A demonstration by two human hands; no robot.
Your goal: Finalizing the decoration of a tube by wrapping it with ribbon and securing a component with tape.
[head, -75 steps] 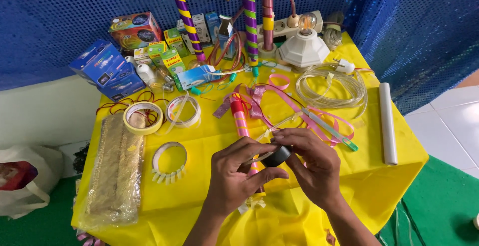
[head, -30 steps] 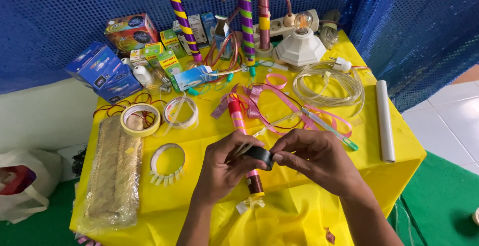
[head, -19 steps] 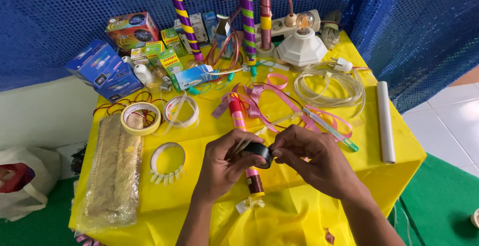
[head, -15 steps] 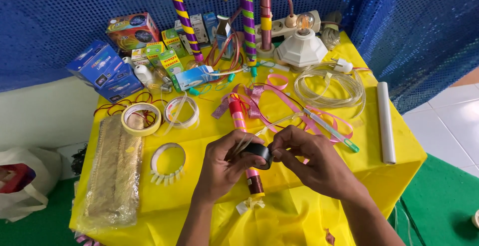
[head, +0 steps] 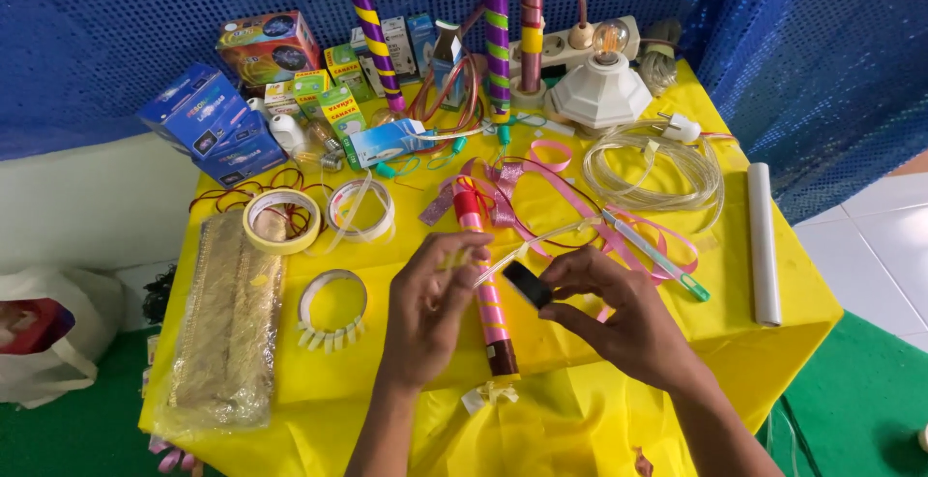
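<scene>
Covering part of the pink stick (head: pixel 488 293), both hands (head: pixel 435 308) pinch tape (head: pixel 528 284).

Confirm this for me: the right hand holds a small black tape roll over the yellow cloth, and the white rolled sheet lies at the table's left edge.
One detail is wrong. The head view shows the right hand holding the black tape roll over the yellow cloth, but the white rolled sheet lies at the table's right edge.

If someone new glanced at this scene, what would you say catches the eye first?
Probably the bright yellow tablecloth against the sparkly blue backdrop. At the centre, the right hand pinches a small black roll of tape while the left hand holds a strip drawn from it, above a pink-wrapped stick. Spiral-striped poles stand at the back.
</scene>
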